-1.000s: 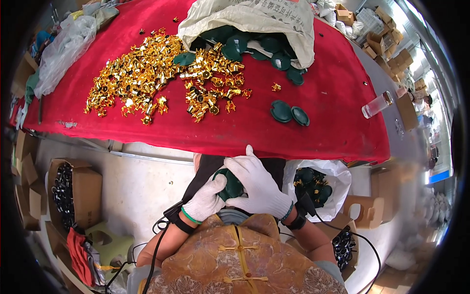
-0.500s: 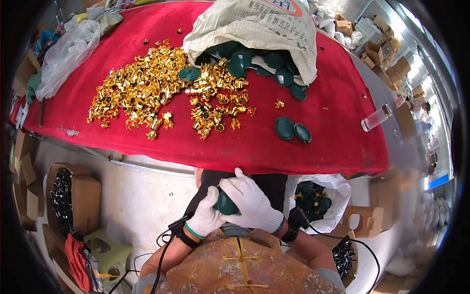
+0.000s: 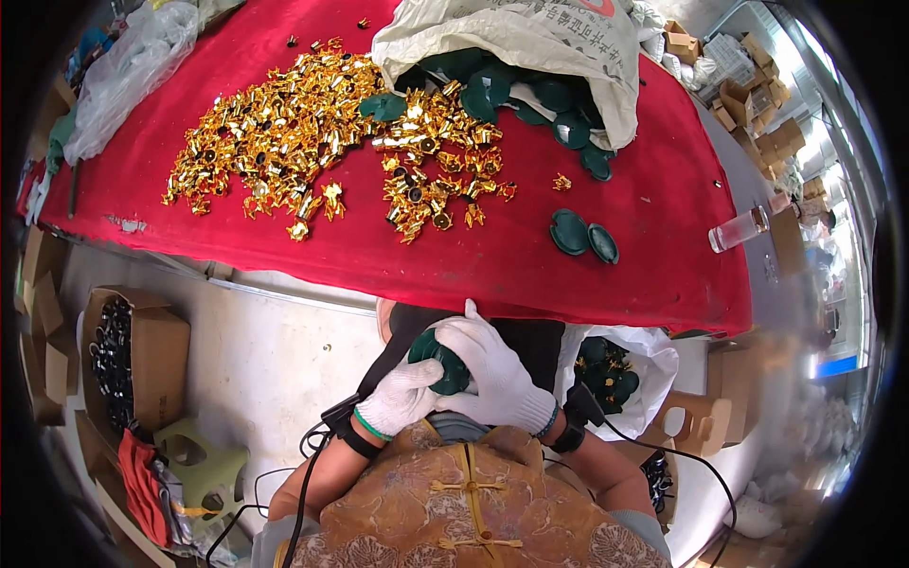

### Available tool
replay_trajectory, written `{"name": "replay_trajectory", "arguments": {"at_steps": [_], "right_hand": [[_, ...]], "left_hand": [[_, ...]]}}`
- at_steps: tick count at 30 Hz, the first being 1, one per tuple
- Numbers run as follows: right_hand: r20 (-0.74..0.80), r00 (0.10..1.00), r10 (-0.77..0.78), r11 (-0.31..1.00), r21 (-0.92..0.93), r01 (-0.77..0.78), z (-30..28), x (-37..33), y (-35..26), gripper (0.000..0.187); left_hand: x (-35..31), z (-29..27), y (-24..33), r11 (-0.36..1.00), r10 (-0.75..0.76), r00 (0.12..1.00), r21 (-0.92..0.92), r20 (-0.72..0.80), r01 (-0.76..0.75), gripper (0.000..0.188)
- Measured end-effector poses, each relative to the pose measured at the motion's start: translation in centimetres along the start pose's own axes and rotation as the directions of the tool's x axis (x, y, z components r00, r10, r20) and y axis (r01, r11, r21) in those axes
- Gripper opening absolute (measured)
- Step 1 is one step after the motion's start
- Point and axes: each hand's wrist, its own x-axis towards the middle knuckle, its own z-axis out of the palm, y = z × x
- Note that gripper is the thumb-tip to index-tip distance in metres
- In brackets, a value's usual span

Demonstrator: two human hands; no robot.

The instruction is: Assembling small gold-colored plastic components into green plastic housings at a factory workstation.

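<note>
White knitted gloves cover both my hands, held together over my lap just off the table's near edge. Between them is a round dark green plastic disc [image 3: 441,362], its face partly hidden by fingers. My left hand [image 3: 398,398] is closed on its lower left side, the thumb lying across it. Wrapped over its upper right side is my right hand [image 3: 497,374], one finger sticking up toward the red cloth. Whether another small piece is under the fingers cannot be seen. On the table, two green discs [image 3: 570,232] lie side by side near a single gold claw-shaped piece [image 3: 561,182].
A heap of shiny gold claw-shaped pieces [image 3: 275,133] spreads over the red tablecloth [image 3: 379,275]. Green discs spill from a white woven sack [image 3: 530,38]. A clear glass [image 3: 739,229] lies at the right. By my right knee, a white bag [image 3: 653,374] holds green-and-gold pieces.
My view has shifted slightly, so the table sits higher. The green disc has turned between my gloves and shows more of its face; both hands still grip it.
</note>
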Motion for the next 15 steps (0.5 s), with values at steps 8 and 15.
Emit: {"name": "replay_trajectory", "arguments": {"at_steps": [8, 15], "right_hand": [[0.110, 0.994, -0.019, 0.980, -0.195, 0.041, -0.1, 0.2, -0.4, 0.082], [-0.271, 0.940, 0.207, 0.964, -0.106, -0.243, -4.4, 5.0, 1.9, 0.065]], "left_hand": [[-0.4, -0.7, 0.5, 0.995, 0.015, 0.999, 0.103, -0.031, -0.012, 0.065], [0.0, 0.0, 1.2, 0.998, 0.055, 0.998, 0.012, 0.029, -0.055, 0.054]]}}
